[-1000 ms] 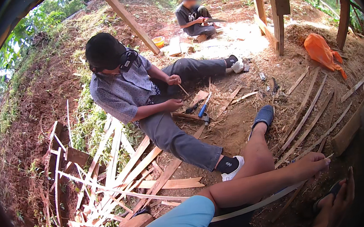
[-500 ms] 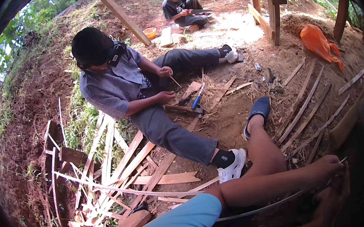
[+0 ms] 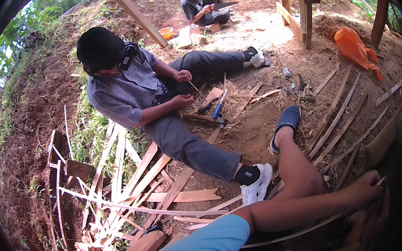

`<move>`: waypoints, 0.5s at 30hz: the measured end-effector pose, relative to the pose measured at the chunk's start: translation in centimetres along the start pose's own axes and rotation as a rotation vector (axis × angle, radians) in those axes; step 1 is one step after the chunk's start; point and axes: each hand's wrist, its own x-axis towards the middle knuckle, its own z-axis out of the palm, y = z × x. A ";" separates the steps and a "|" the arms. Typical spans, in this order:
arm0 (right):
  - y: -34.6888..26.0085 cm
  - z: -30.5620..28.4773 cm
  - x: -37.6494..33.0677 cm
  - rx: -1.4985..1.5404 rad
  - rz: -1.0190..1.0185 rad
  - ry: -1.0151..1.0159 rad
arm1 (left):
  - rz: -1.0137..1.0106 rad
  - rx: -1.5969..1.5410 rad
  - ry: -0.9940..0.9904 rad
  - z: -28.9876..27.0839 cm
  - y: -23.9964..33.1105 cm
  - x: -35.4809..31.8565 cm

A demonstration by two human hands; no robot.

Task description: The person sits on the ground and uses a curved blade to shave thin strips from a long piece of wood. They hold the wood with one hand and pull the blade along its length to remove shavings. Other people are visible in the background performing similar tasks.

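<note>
A thin, pale wooden strip (image 3: 294, 235) curves on the near side of the blue clog (image 3: 287, 121). The person's left hand (image 3: 368, 190), to the clog's near right, is curled closed around the strip's end, a pale tip showing past the fingers. The right hand (image 3: 366, 223), just below it, lies in shadow; how far it is closed, and on what, I cannot tell. Left of the clog lies a blue-handled claw hammer (image 3: 218, 109); beyond that, a seated co-worker (image 3: 123, 99) holds a slender stick (image 3: 193, 85). Far beyond the clog, another person (image 3: 199, 9) holds a handsaw (image 3: 226, 5).
</note>
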 end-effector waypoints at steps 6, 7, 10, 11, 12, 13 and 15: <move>-1.0 0.6 -0.4 -0.105 -0.085 -0.075 | -0.011 0.012 0.065 -0.5 1.8 -1.5; -1.5 0.6 -0.5 -0.108 -0.080 -0.077 | -0.010 0.015 0.073 -0.5 1.6 -1.2; 3.5 -0.4 0.3 -0.239 -0.329 0.091 | 0.040 0.122 0.066 1.0 2.9 -0.8; 1.2 -0.9 -0.1 -0.186 -0.284 0.098 | 0.054 0.119 0.010 1.8 2.7 -0.6; -1.3 -0.7 -0.1 0.096 -0.070 0.047 | 0.153 0.168 0.055 0.9 1.6 -0.5; -1.7 0.1 1.0 0.154 -0.043 0.033 | -0.020 0.111 0.047 -0.5 3.9 -1.9; -1.8 1.6 2.4 0.084 -0.223 0.007 | -0.119 0.043 0.144 -1.4 5.6 -2.7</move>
